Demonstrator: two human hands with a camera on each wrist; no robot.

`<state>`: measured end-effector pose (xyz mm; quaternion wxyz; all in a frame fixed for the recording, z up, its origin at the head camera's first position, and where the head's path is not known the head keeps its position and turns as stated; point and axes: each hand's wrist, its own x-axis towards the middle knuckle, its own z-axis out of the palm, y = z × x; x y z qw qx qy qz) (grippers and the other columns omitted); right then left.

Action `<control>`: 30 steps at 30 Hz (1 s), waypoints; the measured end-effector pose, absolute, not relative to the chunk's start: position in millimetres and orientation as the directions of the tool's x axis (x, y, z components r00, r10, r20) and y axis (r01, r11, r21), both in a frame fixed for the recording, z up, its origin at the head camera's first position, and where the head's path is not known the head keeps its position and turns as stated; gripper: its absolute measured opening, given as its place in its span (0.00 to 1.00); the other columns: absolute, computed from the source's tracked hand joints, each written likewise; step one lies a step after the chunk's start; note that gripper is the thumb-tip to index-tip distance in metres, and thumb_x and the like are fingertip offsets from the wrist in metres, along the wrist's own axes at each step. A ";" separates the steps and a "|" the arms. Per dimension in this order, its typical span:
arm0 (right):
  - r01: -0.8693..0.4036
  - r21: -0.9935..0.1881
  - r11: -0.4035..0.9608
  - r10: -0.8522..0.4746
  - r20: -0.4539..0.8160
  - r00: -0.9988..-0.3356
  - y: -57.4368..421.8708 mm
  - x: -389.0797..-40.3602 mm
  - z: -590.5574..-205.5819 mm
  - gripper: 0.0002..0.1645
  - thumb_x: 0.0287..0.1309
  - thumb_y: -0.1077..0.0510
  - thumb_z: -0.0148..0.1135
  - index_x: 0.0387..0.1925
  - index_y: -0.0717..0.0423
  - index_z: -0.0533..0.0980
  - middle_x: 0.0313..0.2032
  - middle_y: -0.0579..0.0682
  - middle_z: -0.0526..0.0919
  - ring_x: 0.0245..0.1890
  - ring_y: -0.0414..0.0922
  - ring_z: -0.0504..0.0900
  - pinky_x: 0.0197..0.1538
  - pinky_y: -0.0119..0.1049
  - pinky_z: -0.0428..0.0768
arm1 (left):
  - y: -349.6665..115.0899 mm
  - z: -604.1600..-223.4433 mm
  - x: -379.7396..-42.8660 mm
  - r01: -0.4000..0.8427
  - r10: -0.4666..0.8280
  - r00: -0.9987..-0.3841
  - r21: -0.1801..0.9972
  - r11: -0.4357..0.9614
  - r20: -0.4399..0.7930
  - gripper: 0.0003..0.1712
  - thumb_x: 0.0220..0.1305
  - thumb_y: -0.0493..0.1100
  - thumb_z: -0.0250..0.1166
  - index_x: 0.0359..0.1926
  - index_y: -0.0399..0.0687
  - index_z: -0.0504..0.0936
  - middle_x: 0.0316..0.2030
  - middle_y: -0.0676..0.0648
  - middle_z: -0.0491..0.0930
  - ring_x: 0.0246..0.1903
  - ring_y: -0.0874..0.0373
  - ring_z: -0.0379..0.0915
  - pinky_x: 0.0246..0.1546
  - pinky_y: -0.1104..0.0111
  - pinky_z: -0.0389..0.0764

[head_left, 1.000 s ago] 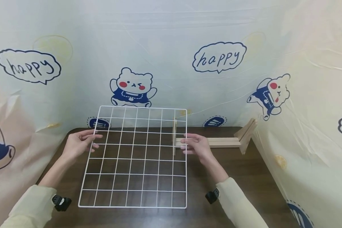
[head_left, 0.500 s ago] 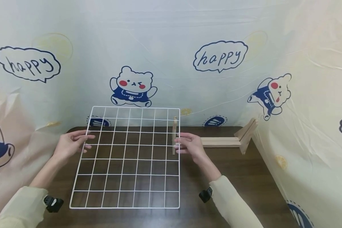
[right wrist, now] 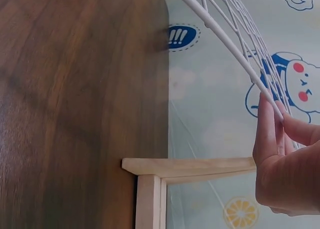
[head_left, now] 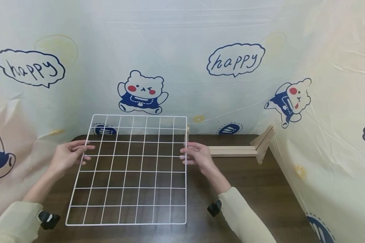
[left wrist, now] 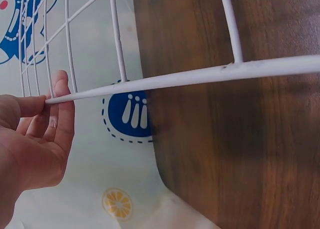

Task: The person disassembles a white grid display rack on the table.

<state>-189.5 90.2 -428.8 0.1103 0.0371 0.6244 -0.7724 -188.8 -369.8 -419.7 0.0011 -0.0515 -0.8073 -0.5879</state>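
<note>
A white wire grid panel (head_left: 124, 171) is held up above the brown table, tilted, with its far edge raised. My left hand (head_left: 65, 156) pinches the panel's left edge wire between thumb and fingers; the left wrist view shows this left hand (left wrist: 37, 156) on the thick rim wire. On the opposite side my right hand (head_left: 199, 158) pinches the right edge wire, and the right wrist view shows the right hand (right wrist: 287, 176) gripping it from the side. Beyond the right hand lies a wooden stand (head_left: 232, 152), its left end partly hidden by the panel and that hand.
The dark brown wood-grain table (head_left: 237, 192) lies beneath. A printed curtain (head_left: 182, 40) hangs close behind the table and along both sides. The stand's right end piece (head_left: 264, 143) rises near the back right corner. Black wrist cameras sit at both cuffs.
Both hands have carried the grid panel to the left and slightly nearer to me, their grip unchanged. The panel now covers less of the wooden stand, which has stayed in place.
</note>
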 end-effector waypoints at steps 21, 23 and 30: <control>0.158 -0.980 -0.120 -0.134 -0.142 -0.981 79.5 -183.0 -441.9 0.33 0.58 0.77 0.57 0.65 0.64 0.66 0.50 0.64 0.81 0.40 0.52 0.85 0.44 0.39 0.85 | -371.5 -421.9 -193.5 0.015 0.110 -0.994 0.930 0.366 -0.027 0.18 0.72 0.30 0.48 0.56 0.18 0.63 0.32 0.60 0.85 0.26 0.51 0.84 0.26 0.59 0.86; 0.136 -0.984 -0.114 -0.138 -0.120 -0.983 77.9 -182.1 -445.6 0.34 0.57 0.78 0.56 0.66 0.65 0.65 0.51 0.65 0.80 0.42 0.54 0.85 0.44 0.38 0.85 | -372.0 -422.4 -193.9 0.002 0.102 -0.994 0.928 0.373 -0.039 0.17 0.71 0.30 0.48 0.56 0.19 0.63 0.32 0.58 0.85 0.26 0.52 0.84 0.27 0.58 0.86; 0.112 -0.987 -0.111 -0.133 -0.097 -0.986 72.2 -181.1 -451.2 0.35 0.56 0.79 0.54 0.66 0.69 0.63 0.50 0.69 0.79 0.42 0.58 0.84 0.41 0.37 0.86 | -374.1 -423.7 -195.6 -0.029 0.093 -0.993 0.924 0.380 -0.070 0.19 0.71 0.30 0.49 0.58 0.18 0.62 0.33 0.55 0.86 0.27 0.50 0.84 0.28 0.61 0.87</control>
